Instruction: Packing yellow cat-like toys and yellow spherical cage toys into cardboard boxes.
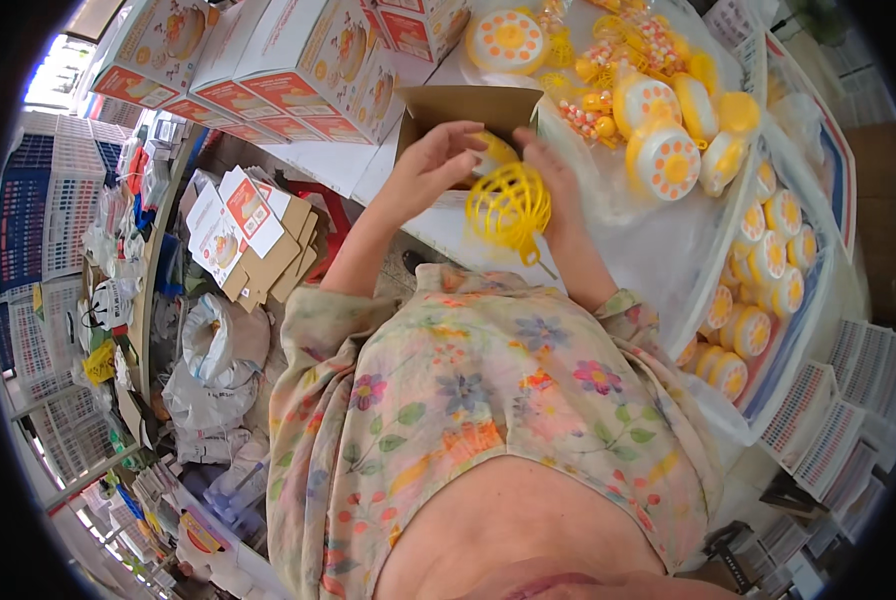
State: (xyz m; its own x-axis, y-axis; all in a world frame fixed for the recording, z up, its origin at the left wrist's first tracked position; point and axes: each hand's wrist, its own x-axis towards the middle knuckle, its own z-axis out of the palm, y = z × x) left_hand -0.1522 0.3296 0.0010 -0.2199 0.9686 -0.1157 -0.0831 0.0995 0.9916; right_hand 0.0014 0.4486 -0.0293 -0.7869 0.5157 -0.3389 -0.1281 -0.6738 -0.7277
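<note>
In front of me on the white table stands a small open cardboard box point(468, 103), its brown inside showing. A yellow and white plastic part point(495, 152) sits in its mouth. A yellow openwork plastic cage point(509, 208) with a pale stem hangs at the box's near side. My left hand point(426, 172) is at the box's left side, its fingers stretched toward the yellow and white part and apart from the thumb. My right hand point(555, 188) is at the right side, beside the cage. Its fingers are blurred, and whether it grips the cage is unclear.
Several printed boxes point(303, 65) stand at the table's far left. To the right, clear plastic bags hold yellow and white round parts point(663, 160) and several small rollers point(765, 257). Flattened cardboard pieces point(273, 255) and white plastic bags point(218, 345) are at my left.
</note>
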